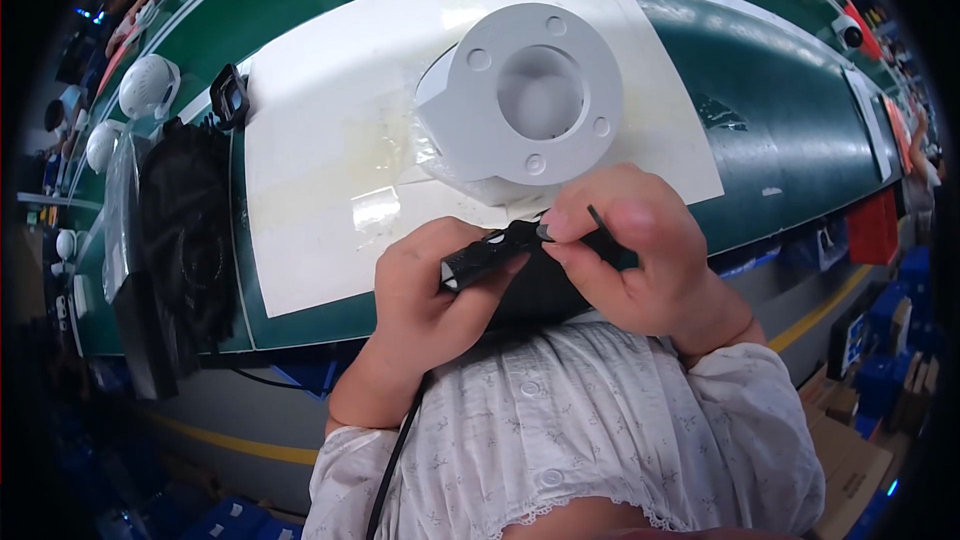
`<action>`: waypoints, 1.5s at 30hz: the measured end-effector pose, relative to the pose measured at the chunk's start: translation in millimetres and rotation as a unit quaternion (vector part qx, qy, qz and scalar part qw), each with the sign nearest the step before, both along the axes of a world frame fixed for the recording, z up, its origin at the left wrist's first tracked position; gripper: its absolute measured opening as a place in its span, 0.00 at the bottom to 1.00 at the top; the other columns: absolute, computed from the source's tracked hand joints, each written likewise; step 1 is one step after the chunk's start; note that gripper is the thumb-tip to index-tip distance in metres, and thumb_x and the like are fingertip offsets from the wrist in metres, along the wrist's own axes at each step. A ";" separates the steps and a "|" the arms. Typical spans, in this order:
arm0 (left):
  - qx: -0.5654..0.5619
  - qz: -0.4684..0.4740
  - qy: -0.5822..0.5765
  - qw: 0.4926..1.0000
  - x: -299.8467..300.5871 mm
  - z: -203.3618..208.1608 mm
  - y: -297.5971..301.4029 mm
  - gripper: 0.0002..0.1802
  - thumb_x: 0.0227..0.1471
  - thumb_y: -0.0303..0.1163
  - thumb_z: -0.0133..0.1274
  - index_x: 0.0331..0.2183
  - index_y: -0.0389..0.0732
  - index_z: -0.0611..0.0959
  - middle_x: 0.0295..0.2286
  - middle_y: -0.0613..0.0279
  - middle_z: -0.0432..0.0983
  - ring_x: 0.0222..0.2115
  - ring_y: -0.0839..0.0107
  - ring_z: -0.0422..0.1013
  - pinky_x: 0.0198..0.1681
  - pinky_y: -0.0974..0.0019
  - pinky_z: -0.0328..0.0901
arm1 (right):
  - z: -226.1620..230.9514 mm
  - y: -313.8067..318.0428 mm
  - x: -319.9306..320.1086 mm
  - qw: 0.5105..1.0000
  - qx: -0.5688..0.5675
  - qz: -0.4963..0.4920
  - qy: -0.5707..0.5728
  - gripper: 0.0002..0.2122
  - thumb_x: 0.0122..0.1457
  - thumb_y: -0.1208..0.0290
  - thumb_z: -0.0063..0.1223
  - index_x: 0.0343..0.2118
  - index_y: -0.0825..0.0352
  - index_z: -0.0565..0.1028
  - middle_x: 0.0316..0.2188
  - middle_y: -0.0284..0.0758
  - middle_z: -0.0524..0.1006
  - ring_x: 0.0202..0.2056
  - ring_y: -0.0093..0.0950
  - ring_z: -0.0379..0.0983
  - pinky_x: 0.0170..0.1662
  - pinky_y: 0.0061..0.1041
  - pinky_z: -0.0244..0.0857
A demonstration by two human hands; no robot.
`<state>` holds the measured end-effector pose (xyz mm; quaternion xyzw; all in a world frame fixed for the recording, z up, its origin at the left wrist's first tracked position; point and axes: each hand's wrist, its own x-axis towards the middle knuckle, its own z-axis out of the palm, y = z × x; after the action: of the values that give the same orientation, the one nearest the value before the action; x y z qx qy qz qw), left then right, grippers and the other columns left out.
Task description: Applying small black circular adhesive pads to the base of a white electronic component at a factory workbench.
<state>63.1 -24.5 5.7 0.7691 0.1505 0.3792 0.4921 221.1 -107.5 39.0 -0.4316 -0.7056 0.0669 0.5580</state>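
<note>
My left hand [428, 285] is closed around a small black device [480, 258], slim and glossy with a pale end, held just in front of my body. My right hand [640, 250] pinches a small dark piece [546, 232] between thumb and fingertips, right at the far end of the black device. A thin dark strip [598, 217] sticks up from behind the right fingers; I cannot make out whether it belongs to the same piece. Beyond my hands lies a white round housing [470, 130] with a wide central opening and several small round pads on its ring.
A large white sheet [320, 140] covers much of the green table [790, 100]. Black bags [185, 200] lie at the left, near a black frame-like part [229, 97] and white rounded devices [150, 86]. A red bin [872, 227] stands at the right, below the table edge.
</note>
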 end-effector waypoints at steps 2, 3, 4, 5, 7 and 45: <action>-0.010 0.018 0.016 1.000 -0.1 -0.2 -2.0 0.08 0.34 0.18 0.55 0.23 0.36 0.74 0.15 0.61 0.68 0.15 0.72 0.64 0.17 0.74 0.57 | 3.4 1.0 -0.6 0.998 0.000 0.019 -0.061 0.30 0.40 0.90 0.50 0.47 0.62 0.55 0.27 0.35 0.71 0.27 0.30 0.68 0.31 0.26 0.63; -0.009 0.017 0.014 1.000 -0.2 0.4 -1.8 0.08 0.34 0.18 0.55 0.23 0.36 0.74 0.15 0.61 0.68 0.15 0.72 0.64 0.17 0.74 0.57 | 4.4 -0.1 -3.0 0.998 -0.002 -0.020 -0.065 0.28 0.40 0.89 0.50 0.46 0.61 0.57 0.28 0.35 0.70 0.27 0.30 0.68 0.31 0.26 0.63; -0.003 0.013 0.026 1.000 -0.8 1.7 -1.8 0.08 0.34 0.19 0.55 0.23 0.36 0.74 0.16 0.61 0.68 0.15 0.72 0.64 0.17 0.74 0.57 | 5.4 -0.6 -4.1 0.996 -0.004 -0.059 -0.068 0.26 0.40 0.89 0.50 0.44 0.61 0.59 0.28 0.35 0.70 0.27 0.30 0.68 0.31 0.26 0.63; 0.002 0.009 0.038 0.999 -1.1 3.3 -1.8 0.08 0.35 0.19 0.55 0.23 0.37 0.74 0.16 0.61 0.69 0.14 0.71 0.64 0.17 0.74 0.58 | 6.8 -0.5 -3.4 0.996 -0.004 -0.060 -0.070 0.26 0.40 0.89 0.50 0.44 0.61 0.59 0.28 0.35 0.70 0.27 0.30 0.68 0.31 0.26 0.63; 0.012 0.007 0.045 0.999 -1.6 8.6 -1.7 0.08 0.35 0.19 0.55 0.23 0.37 0.74 0.16 0.61 0.69 0.15 0.71 0.64 0.18 0.74 0.58 | 9.0 -0.2 -2.6 0.996 -0.025 -0.043 -0.078 0.21 0.40 0.88 0.50 0.38 0.62 0.62 0.30 0.37 0.69 0.27 0.30 0.67 0.29 0.25 0.63; 0.067 0.002 0.033 0.997 -26.9 2.1 25.9 0.07 0.32 0.17 0.54 0.23 0.33 0.77 0.49 0.37 0.53 0.40 0.62 0.68 0.37 0.72 0.62 | 43.0 74.8 -8.6 0.987 -0.118 -0.056 -0.097 0.22 0.47 0.84 0.45 0.48 0.67 0.59 0.27 0.33 0.68 0.32 0.22 0.66 0.42 0.20 0.57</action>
<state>36.2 1.5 7.8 0.8124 0.1424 0.3633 0.4333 212.5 -32.7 81.9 -0.5378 -0.7185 0.0761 0.4344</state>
